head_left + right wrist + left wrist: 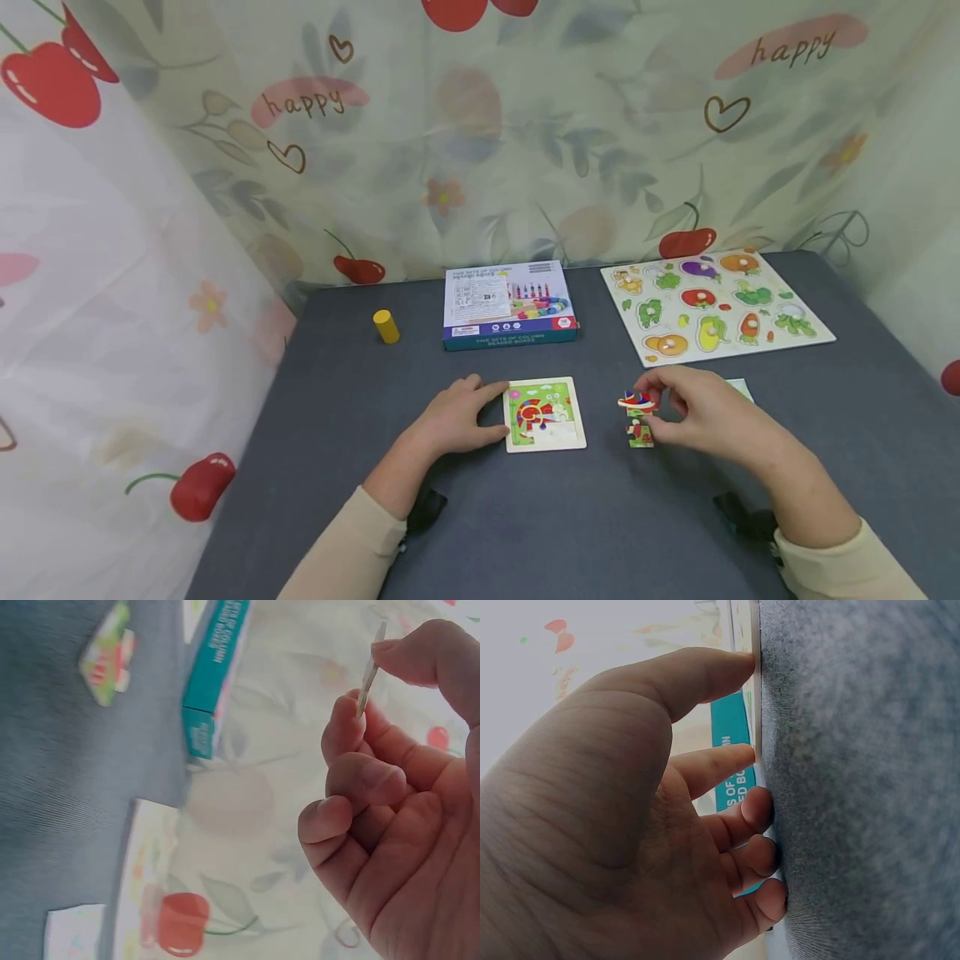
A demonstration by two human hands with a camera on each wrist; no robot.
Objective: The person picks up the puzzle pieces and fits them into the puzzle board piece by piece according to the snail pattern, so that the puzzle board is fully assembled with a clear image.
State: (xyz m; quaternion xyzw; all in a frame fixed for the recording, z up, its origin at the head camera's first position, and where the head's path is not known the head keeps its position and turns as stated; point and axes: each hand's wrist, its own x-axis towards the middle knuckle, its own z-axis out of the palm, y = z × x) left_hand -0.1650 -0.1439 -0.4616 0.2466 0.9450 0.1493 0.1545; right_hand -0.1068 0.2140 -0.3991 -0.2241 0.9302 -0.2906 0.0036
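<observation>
A small square jigsaw puzzle [542, 440] in a pale frame lies on the table, its lower right part showing bare board. My left hand [459, 418] rests at its left edge, with thumb and index fingertip touching the frame. Those fingers are fairly straight in the left wrist view, the other fingers loosely bent. To the right of the frame, my right hand [705, 417] pinches a thin puzzle piece [371, 671] between thumb and index finger, seen edge-on in the right wrist view. Another colourful puzzle piece [640, 435] lies just below the held one on the table.
Behind the puzzle lies a teal-edged box [510, 340]. A yellow cylinder [386, 327] stands to its left. At the back right is a vegetable peg board [626, 325]. A pale card [741, 388] is partly hidden by the right hand. A printed cloth [480, 167] hangs behind.
</observation>
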